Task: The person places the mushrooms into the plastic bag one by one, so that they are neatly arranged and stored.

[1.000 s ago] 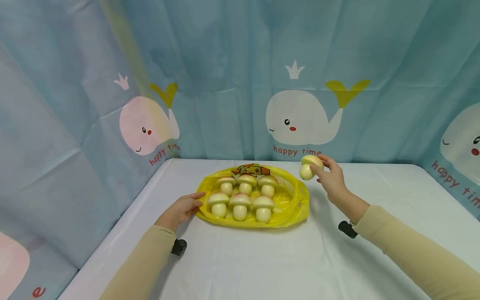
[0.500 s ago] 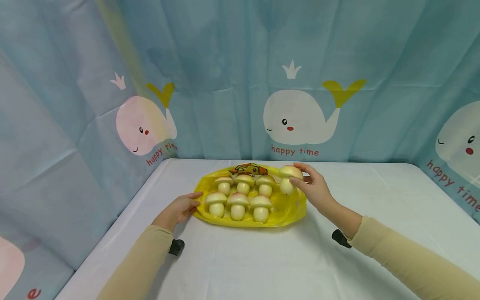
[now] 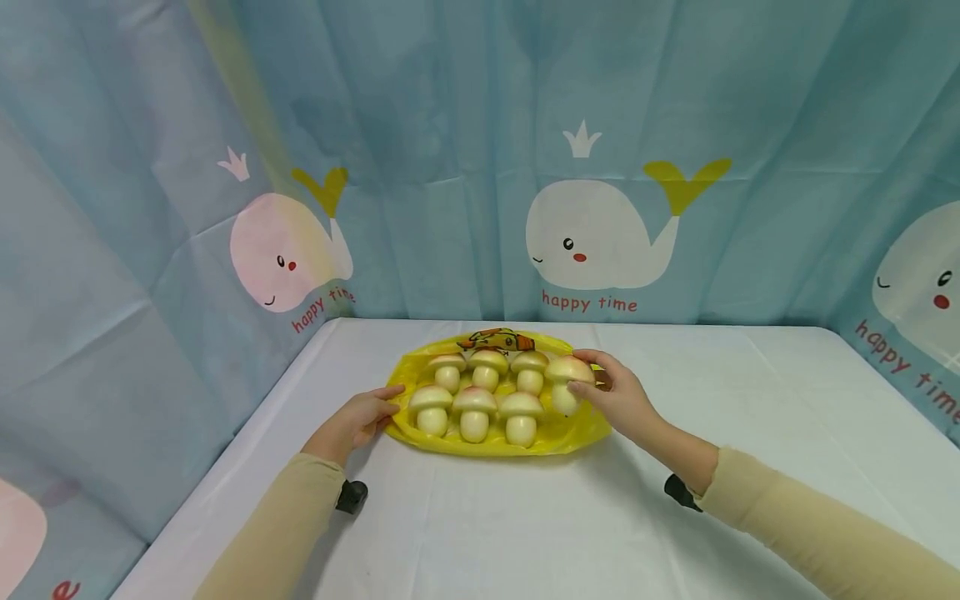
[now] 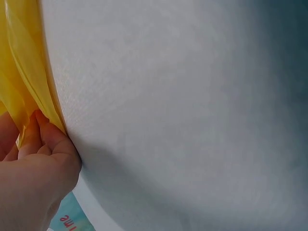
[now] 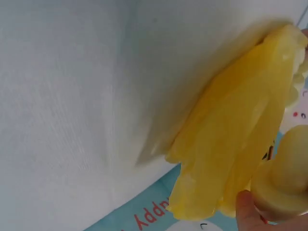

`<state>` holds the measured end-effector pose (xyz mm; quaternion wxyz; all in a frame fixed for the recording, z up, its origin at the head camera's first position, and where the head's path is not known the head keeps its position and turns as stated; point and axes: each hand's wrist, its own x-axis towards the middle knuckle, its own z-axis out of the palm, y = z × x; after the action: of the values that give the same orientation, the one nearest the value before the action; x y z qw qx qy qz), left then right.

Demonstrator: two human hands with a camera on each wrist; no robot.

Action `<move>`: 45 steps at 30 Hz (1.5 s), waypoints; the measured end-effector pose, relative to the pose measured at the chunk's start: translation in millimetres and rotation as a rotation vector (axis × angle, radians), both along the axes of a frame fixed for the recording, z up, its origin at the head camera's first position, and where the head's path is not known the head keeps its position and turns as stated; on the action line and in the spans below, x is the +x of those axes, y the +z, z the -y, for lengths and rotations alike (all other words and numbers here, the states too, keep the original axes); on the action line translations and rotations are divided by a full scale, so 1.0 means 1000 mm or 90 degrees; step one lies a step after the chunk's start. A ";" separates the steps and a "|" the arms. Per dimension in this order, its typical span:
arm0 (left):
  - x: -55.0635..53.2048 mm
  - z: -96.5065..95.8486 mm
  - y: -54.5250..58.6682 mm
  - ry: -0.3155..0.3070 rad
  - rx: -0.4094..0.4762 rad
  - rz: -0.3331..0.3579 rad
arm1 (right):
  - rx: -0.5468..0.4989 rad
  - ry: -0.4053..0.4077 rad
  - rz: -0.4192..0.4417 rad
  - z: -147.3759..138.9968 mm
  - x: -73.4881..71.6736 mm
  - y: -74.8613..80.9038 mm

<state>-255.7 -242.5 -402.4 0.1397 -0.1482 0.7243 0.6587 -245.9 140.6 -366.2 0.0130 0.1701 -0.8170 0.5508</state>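
Note:
My right hand (image 3: 628, 403) grips a toy mushroom (image 3: 567, 373) by its pale, pink-tinged cap, low over the right part of a yellow plastic bag (image 3: 573, 435). Its stem points down and is slightly tilted. Two rows of similar mushrooms (image 3: 474, 425) stand upright on the bag, left of the held one. At the bag's left end, my left hand (image 3: 356, 422) pinches the edge; the left wrist view shows thin yellow plastic (image 4: 29, 62) between thumb and fingers. In the right wrist view, the held mushroom (image 5: 281, 190) is close beside the bag's side.
A white-covered table (image 3: 480, 533) lies under everything. Behind it and to the left hangs a blue curtain (image 3: 442, 242) printed with whales. A black wrist camera (image 3: 352, 497) sits at the left cuff, another black camera (image 3: 681, 492) at the right.
My right hand has carried the mushroom left and down, from beyond the bag's right end to beside the other mushrooms. My left hand has stayed at the bag's left edge.

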 end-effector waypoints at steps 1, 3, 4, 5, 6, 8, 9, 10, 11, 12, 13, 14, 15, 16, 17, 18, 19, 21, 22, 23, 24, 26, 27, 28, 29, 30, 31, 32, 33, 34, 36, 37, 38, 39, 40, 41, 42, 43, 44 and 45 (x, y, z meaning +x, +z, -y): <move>0.000 0.000 0.000 -0.001 0.001 0.000 | 0.011 0.000 -0.010 0.001 0.001 -0.002; 0.000 0.000 0.001 -0.003 0.002 0.000 | 0.040 0.000 -0.034 0.004 0.003 -0.006; 0.000 0.000 0.001 -0.001 0.002 0.001 | 0.056 0.001 -0.050 0.005 0.003 -0.007; 0.000 0.000 0.001 0.001 0.003 0.002 | 0.077 -0.003 -0.062 0.006 0.004 -0.009; 0.000 0.000 0.001 0.003 0.003 0.003 | 0.096 -0.008 -0.072 0.007 0.005 -0.010; 0.001 0.000 0.001 0.007 0.002 0.005 | 0.132 -0.020 -0.091 0.009 0.006 -0.012; 0.001 0.000 0.001 0.009 0.001 0.005 | 0.146 -0.026 -0.099 0.010 0.006 -0.013; 0.000 0.000 0.000 0.009 0.000 0.006 | 0.161 -0.032 -0.105 0.011 0.006 -0.014; 0.000 0.000 0.000 0.007 -0.001 0.006 | 0.175 -0.039 -0.109 0.013 0.006 -0.015; 0.000 0.000 0.000 0.006 -0.001 0.006 | 0.188 -0.044 -0.111 0.014 0.006 -0.016; 0.000 0.000 0.000 0.006 0.000 0.005 | 0.201 -0.047 -0.113 0.015 0.005 -0.017; 0.000 0.001 0.000 0.003 0.000 0.004 | 0.214 -0.050 -0.112 0.016 0.005 -0.017; -0.001 0.001 0.000 0.000 0.000 0.003 | 0.223 -0.051 -0.106 0.017 0.004 -0.018; -0.001 0.001 0.000 -0.002 0.001 0.003 | 0.234 -0.053 -0.101 0.018 0.004 -0.018; -0.001 0.001 0.000 -0.002 0.003 0.003 | 0.243 -0.056 -0.094 0.020 0.004 -0.019; -0.001 0.002 0.000 -0.003 0.005 0.003 | 0.252 -0.056 -0.087 0.021 0.003 -0.019; -0.001 0.002 0.000 -0.007 0.005 0.003 | 0.257 -0.057 -0.081 0.021 0.003 -0.020; -0.001 0.002 0.000 -0.006 0.006 0.005 | 0.272 -0.058 -0.076 0.023 0.002 -0.021; -0.002 0.002 0.000 -0.004 0.007 0.007 | 0.281 -0.059 -0.076 0.024 0.002 -0.022; -0.002 0.002 0.000 -0.002 0.006 0.008 | 0.289 -0.059 -0.076 0.025 0.001 -0.022; -0.002 0.002 0.000 -0.001 0.005 0.009 | 0.296 -0.060 -0.080 0.026 0.000 -0.023; -0.004 0.003 -0.001 0.005 0.004 0.011 | 0.313 -0.064 -0.092 0.028 -0.002 -0.023; -0.004 0.003 -0.001 0.005 0.004 0.011 | 0.320 -0.069 -0.095 0.029 -0.003 -0.023; -0.005 0.003 -0.001 0.002 0.001 0.010 | 0.330 -0.073 -0.102 0.030 -0.005 -0.023; -0.005 0.003 -0.002 0.002 0.001 0.009 | 0.339 -0.077 -0.106 0.031 -0.006 -0.022; -0.006 0.003 -0.002 0.002 0.001 0.008 | 0.350 -0.082 -0.109 0.032 -0.007 -0.023; -0.007 0.003 -0.003 0.001 0.001 0.007 | 0.360 -0.085 -0.109 0.032 -0.008 -0.023; -0.007 0.003 -0.003 -0.001 0.000 0.007 | 0.369 -0.088 -0.107 0.033 -0.010 -0.023; -0.008 0.003 -0.003 0.000 0.002 0.007 | 0.376 -0.090 -0.102 0.034 -0.010 -0.023; -0.008 0.002 -0.003 0.000 0.003 0.007 | 0.381 -0.091 -0.097 0.034 -0.011 -0.023; -0.008 0.002 -0.004 0.003 0.010 0.005 | 0.385 -0.091 -0.085 0.034 -0.011 -0.022; -0.008 0.002 -0.004 0.004 0.016 0.002 | 0.384 -0.091 -0.080 0.034 -0.011 -0.021; -0.008 0.002 -0.004 0.010 0.024 0.001 | 0.377 -0.091 -0.079 0.033 -0.010 -0.020; -0.008 0.002 -0.004 0.016 0.031 -0.002 | 0.370 -0.087 -0.080 0.032 -0.009 -0.019; -0.008 0.002 -0.004 0.022 0.037 -0.004 | 0.363 -0.085 -0.081 0.031 -0.007 -0.018; -0.007 0.002 -0.004 0.030 0.045 -0.008 | 0.351 -0.083 -0.081 0.028 -0.006 -0.016; -0.007 0.002 -0.004 0.038 0.055 -0.013 | 0.340 -0.082 -0.082 0.026 -0.004 -0.015; -0.006 0.003 -0.004 0.049 0.063 -0.017 | 0.328 -0.080 -0.085 0.023 -0.003 -0.014; -0.006 0.003 -0.003 0.064 0.069 -0.021 | 0.315 -0.077 -0.089 0.019 -0.001 -0.012; -0.005 0.004 -0.003 0.075 0.072 -0.026 | 0.307 -0.075 -0.089 0.016 0.001 -0.010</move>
<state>-260.4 -246.6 -405.2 0.0936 -0.1689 0.6785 0.7088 -244.5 125.0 -376.4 0.0609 0.1580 -0.9303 0.3255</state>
